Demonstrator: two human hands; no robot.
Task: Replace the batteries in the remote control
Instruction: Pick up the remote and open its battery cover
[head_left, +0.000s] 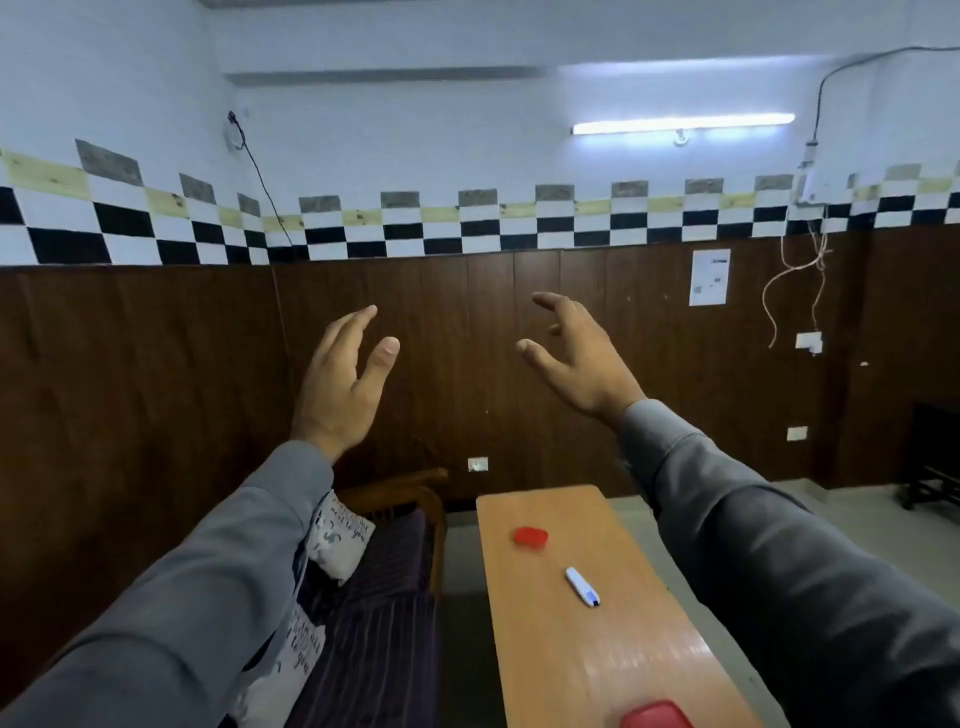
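Head view showed left hand (337, 384) and right hand (582, 358) raised, each grip spread wide and empty, while the white remote control (582, 586) lay on the table (597, 665) below them.

Room evenly lit, cool bluish cast. Main source: tube light (683, 124) high on far wall, blown out, haloed. Glare streaks on glossy table (613, 670) near bottom edge. Shadows soft, faint. Wide-angle bending curves tile band (467, 228) and wall lines toward edges. Overall soft, slightly smeared detail.
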